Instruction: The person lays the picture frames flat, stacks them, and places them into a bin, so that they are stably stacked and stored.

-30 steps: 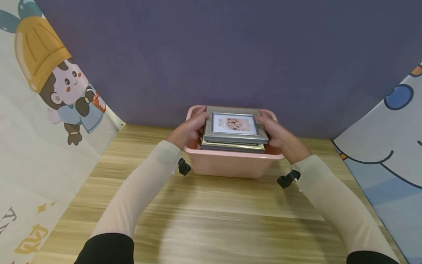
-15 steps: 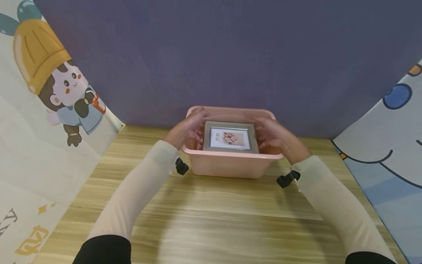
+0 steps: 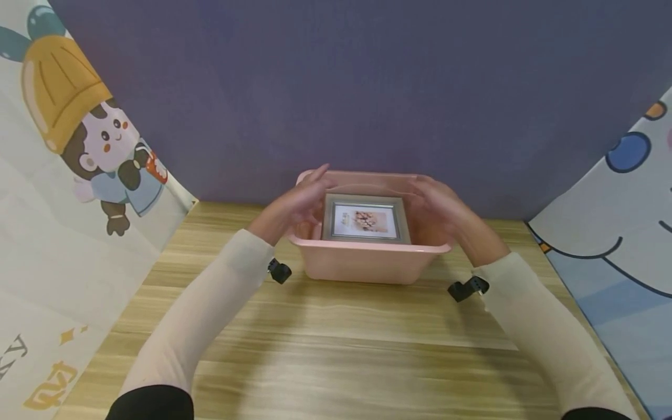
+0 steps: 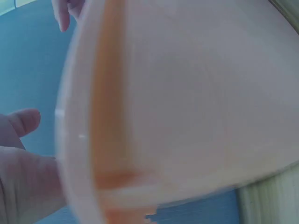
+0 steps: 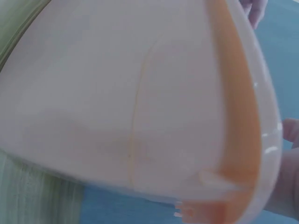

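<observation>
A pink plastic bin (image 3: 362, 265) stands on the table against the dark back wall. Inside it lies a silver-grey picture frame (image 3: 367, 234), face up, with a floral print. My left hand (image 3: 300, 203) is over the bin's left end, thumb and fingers spread and holding nothing. Over the right end is my right hand (image 3: 438, 204), its fingers loosely bent, apart from the frame. Each wrist view is mostly filled by the bin's outer wall (image 4: 182, 102), with part of the hand showing past the rim.
The wood-grain table (image 3: 357, 344) reaches from the bin to the near edge of view. A cartoon-printed panel (image 3: 63, 251) rises on the left and another (image 3: 625, 245) on the right. Black wrist cameras (image 3: 279, 271) hang below both cuffs.
A second ago both hands gripped the picture frame above the bin's rim. It went down into the bin and they let go; since then both hands have drawn slightly outward and up.
</observation>
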### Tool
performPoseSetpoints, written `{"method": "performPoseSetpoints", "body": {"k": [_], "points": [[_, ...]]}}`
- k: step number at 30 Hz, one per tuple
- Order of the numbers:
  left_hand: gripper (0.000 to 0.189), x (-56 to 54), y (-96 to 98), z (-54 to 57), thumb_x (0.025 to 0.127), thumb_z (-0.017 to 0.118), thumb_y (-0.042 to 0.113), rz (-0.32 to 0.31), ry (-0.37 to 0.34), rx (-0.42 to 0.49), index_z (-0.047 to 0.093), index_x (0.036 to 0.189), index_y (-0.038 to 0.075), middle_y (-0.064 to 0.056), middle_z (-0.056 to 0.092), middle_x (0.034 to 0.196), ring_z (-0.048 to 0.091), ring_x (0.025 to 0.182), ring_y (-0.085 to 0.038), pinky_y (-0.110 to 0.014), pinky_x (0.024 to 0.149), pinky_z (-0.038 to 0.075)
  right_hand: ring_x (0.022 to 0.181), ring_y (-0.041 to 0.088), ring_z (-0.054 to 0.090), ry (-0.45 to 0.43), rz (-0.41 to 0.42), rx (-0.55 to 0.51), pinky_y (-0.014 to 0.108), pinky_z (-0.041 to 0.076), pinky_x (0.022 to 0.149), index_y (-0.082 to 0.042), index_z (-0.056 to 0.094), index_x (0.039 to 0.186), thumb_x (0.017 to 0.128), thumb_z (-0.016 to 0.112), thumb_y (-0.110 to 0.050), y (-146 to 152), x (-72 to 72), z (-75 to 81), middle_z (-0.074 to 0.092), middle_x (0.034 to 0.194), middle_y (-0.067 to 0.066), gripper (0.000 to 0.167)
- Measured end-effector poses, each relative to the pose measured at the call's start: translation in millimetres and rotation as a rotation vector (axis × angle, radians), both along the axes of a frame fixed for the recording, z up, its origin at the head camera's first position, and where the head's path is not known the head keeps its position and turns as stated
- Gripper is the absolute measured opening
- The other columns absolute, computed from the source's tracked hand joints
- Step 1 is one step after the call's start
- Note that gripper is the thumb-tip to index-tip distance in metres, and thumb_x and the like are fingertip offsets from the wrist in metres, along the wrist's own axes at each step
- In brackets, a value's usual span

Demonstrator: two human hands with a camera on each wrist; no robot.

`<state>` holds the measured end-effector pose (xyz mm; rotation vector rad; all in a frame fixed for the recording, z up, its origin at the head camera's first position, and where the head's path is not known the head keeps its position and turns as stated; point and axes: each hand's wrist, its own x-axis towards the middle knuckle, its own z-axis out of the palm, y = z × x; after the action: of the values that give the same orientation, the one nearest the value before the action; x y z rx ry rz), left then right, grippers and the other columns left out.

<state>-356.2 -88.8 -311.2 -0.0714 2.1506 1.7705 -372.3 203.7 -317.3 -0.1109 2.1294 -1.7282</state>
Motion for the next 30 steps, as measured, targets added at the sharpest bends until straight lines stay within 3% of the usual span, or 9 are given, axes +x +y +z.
{"method": "performPoseSetpoints", "body": {"k": [5,10,17,21,25,30], "points": [[0.068,15.4,-2.4,12.4,0.106,0.047,0.029,-0.058,0.149,-0.021,0.012,0.164,0.036,-0.008,0.013,0.172,0.024,0.155,-0.036,-0.064,0.117,0.034,0.157,0.034,0.019,0.115,-0.019,0.045,0.054,0.019,0.128,-0.013,-0.004,0.164,0.109,0.040,-0.040,4,11.9,8.6,0.012,0.171,0.014,0.076],[0.065,32.5,-7.7,24.1,0.108,0.044,0.036,-0.136,0.306,-0.108,0.013,0.165,0.032,-0.013,0.016,0.171,0.026,0.155,-0.034,-0.060,0.124,0.025,0.156,0.037,0.022,0.315,-0.008,0.177,0.055,0.024,0.126,-0.012,0.004,0.165,0.108,0.045,-0.038,9,26.4,15.1,0.017,0.170,0.019,0.074],[0.069,58.9,-8.7,30.9,0.105,0.051,0.040,-0.220,0.589,-0.297,0.016,0.164,0.031,0.000,0.014,0.172,0.018,0.158,-0.031,-0.057,0.127,0.019,0.156,0.039,0.021,0.546,0.091,0.323,0.062,0.024,0.123,-0.023,0.004,0.165,0.106,0.050,-0.044,19,47.6,13.2,0.015,0.171,0.013,0.078],[0.075,74.1,-5.7,29.2,0.102,0.056,0.041,-0.287,0.748,-0.454,0.018,0.164,0.025,-0.009,0.012,0.172,0.011,0.159,-0.031,-0.061,0.126,0.018,0.158,0.037,0.015,0.655,0.141,0.392,0.065,0.022,0.123,-0.027,0.004,0.165,0.105,0.052,-0.046,22,57.8,9.4,0.009,0.172,0.005,0.079],[0.079,89.7,-1.5,25.1,0.100,0.061,0.043,-0.327,0.821,-0.591,0.020,0.164,0.021,-0.015,0.010,0.171,0.012,0.158,-0.039,-0.065,0.122,0.023,0.159,0.035,0.010,0.734,0.179,0.482,0.066,0.016,0.124,-0.028,0.005,0.165,0.103,0.054,-0.050,22,69.2,6.7,0.006,0.173,0.001,0.082],[0.082,104.6,0.3,15.8,0.097,0.065,0.046,-0.349,0.884,-0.705,0.024,0.163,0.020,-0.015,0.016,0.171,0.014,0.157,-0.041,-0.064,0.125,0.017,0.159,0.038,0.009,0.844,0.242,0.500,0.067,0.015,0.124,-0.019,0.008,0.165,0.101,0.059,-0.044,25,79.3,-3.5,0.005,0.173,0.007,0.086]]}}
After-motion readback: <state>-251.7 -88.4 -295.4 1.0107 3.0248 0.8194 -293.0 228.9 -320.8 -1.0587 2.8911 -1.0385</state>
